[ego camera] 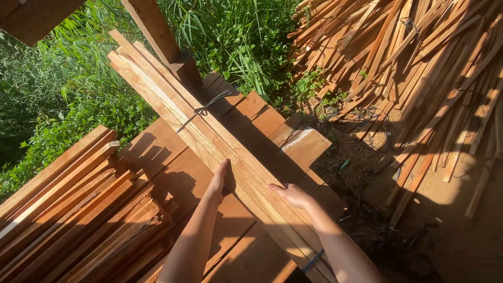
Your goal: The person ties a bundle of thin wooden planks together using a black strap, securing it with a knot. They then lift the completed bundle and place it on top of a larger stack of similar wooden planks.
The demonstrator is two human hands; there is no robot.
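One bundle of long wooden slats [209, 133] is seen lying across a stack of broad boards [173, 167], which serves here as the desk. About five or six slats can be counted in the bundle, though the exact number cannot be told. The bundle is bound by two ties: a dark wire tie [205, 109] near its far part and a second tie [313, 260] near the lower edge of the view. Its long axis runs diagonally, from the upper left, toward the green plants [78, 89], down to the lower right.

Two hands are laid on the bundle. The left hand [219, 181] is pressed flat against the left edge of the slats, fingers extended. The right hand [292, 195] is rested open on the top face, fingers stretched toward the left; nothing is clasped by either.

Two loose heaps of slats are seen: one pile [68, 209] just left of the boards, and a larger pile [419, 68] on the ground at the upper right. No containers are shown.
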